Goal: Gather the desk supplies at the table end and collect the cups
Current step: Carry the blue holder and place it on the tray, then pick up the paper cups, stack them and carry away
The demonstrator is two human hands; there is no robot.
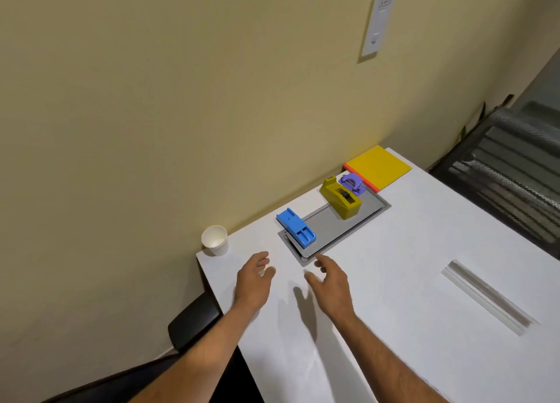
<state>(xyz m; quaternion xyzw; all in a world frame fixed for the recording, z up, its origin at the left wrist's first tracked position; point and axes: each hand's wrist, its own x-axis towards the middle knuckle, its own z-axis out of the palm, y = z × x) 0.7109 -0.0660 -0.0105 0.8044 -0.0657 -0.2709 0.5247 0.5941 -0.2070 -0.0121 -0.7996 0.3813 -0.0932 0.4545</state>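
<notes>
A white desk (pixel 424 281) stands against a pale yellow wall (pixel 151 99). Both bare hands reach out over its near-left part, empty. The left hand (pixel 253 281) hovers palm down with its fingers (pixel 263 258) loosely curled and slightly apart, holding nothing. The right hand (pixel 331 284) is just beside it, its fingers (pixel 322 261) spread wider, their tips near the front corner of a grey panel (pixel 333 230) set flush into the desk.

A white paper cup (pixel 215 240) stands upright at the desk's left corner by the wall, a little beyond the left hand and apart from it. It looks empty, and no print can be read on it.

A blue stapler-like tool (pixel 296 228) lies across the left end of the grey panel, partly overhanging onto the white surface. Further along the panel sits an olive-yellow tape dispenser (pixel 341 199), and just behind it, touching or nearly so, a small purple hole punch (pixel 352 184). Beyond these, at the far end against the wall, lies a yellow pad (pixel 378 164) stacked on a red-orange sheet (pixel 360 180) whose edge shows. None of these carries legible writing.

A white wall plate (pixel 377 25) hangs above; its markings are too small to read. A clear ruler-like strip (pixel 488 296) lies to the right on the desk, well apart from the supplies. A dark mesh chair (pixel 509 166) stands past the far end, and a black chair arm (pixel 194 321) shows at the left.
</notes>
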